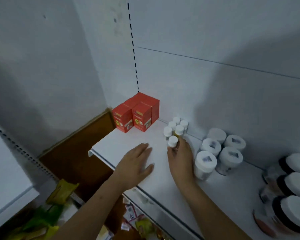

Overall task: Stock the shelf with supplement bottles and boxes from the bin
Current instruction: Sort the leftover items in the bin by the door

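You've only got the one head cam, looking down and forward, pretty close over the white shelf (pixel 156 179) corner.

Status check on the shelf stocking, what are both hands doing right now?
Left hand flat on shelf, empty. Right hand gripping small white-capped bottle, front of cluster. Nothing blocking.

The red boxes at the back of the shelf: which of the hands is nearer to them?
Left. The left hand lies flat in front of the red boxes; the right hand is farther right.
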Motion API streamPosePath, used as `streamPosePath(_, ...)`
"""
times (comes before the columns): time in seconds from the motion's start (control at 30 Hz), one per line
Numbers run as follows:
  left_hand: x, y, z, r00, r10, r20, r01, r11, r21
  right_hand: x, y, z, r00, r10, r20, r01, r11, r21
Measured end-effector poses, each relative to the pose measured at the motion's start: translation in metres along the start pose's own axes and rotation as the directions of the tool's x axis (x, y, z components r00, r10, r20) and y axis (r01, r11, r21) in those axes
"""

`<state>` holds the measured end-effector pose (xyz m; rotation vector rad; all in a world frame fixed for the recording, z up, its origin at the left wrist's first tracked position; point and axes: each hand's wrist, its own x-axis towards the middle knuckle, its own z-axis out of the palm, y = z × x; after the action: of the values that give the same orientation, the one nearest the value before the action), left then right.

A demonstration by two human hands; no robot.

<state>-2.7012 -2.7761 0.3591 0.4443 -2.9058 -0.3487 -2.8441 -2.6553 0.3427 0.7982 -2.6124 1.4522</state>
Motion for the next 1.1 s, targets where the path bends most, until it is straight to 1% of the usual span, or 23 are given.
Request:
streamPosePath(0.1, 0.030, -0.012, 0.006, 0.995, 0.096, 0.010, -0.096, 0.995, 0.005, 0.008, -0.001, 0.008, 0.996, 0.066, -0.062, -0.068, 0.997, -0.023)
streamPosePath(0.17, 0.045, -0.016, 0.008, 0.990, 0.134, 0.035, -0.135, 0.991, 0.000, 0.013, -0.005, 0.011, 0.984, 0.130, -0.120, -0.135, 0.990, -0.034)
streamPosePath(0.27, 0.061, -0.020, 0.014, 0.982, 0.186, 0.034, -0.186, 0.982, 0.003, 0.016, -0.012, 0.015, 0.969, 0.167, -0.182, -0.179, 0.983, -0.052)
streamPosePath(0.47, 0.070, -0.030, 0.024, 0.969, 0.245, 0.031, -0.245, 0.970, -0.013, 0.015, -0.013, 0.021, 0.960, 0.194, -0.204, -0.211, 0.975, -0.069)
streamPosePath(0.53, 0.069, -0.031, 0.026, 0.968, 0.251, 0.008, -0.250, 0.968, -0.033, 0.014, -0.014, 0.021, 0.960, 0.196, -0.200, -0.213, 0.974, -0.071)
streamPosePath(0.67, 0.073, -0.035, 0.030, 0.971, 0.237, 0.017, -0.236, 0.971, -0.045, 0.014, -0.014, 0.023, 0.964, 0.181, -0.196, -0.205, 0.972, -0.115)
streamPosePath(0.73, 0.073, -0.035, 0.030, 0.969, 0.244, 0.028, -0.242, 0.968, -0.060, 0.009, -0.015, 0.025, 0.958, 0.215, -0.191, -0.238, 0.965, -0.107)
streamPosePath(0.83, 0.072, -0.039, 0.023, 0.968, 0.249, 0.030, -0.242, 0.958, -0.152, -0.005, -0.020, 0.024, 0.948, 0.232, -0.216, -0.259, 0.960, -0.105)
streamPosePath(0.93, 0.064, -0.046, 0.017, 0.975, 0.221, 0.023, -0.206, 0.939, -0.276, -0.035, -0.029, 0.016, 0.962, 0.183, -0.204, -0.213, 0.967, -0.137)
streamPosePath(1.0, 0.050, -0.044, 0.012, 0.978, 0.209, 0.026, -0.191, 0.932, -0.307, -0.067, -0.034, 0.000, 0.967, 0.181, -0.179, -0.205, 0.970, -0.129)
streamPosePath(1.03, 0.040, -0.039, 0.010, 0.980, 0.196, 0.015, -0.181, 0.931, -0.317, -0.085, -0.035, -0.010, 0.968, 0.169, -0.184, -0.197, 0.970, -0.145)
streamPosePath(1.1, 0.015, -0.014, 0.007, 0.980, 0.199, -0.015, -0.191, 0.914, -0.359, -0.126, -0.027, -0.039, 0.960, 0.112, -0.256, -0.176, 0.954, -0.242)
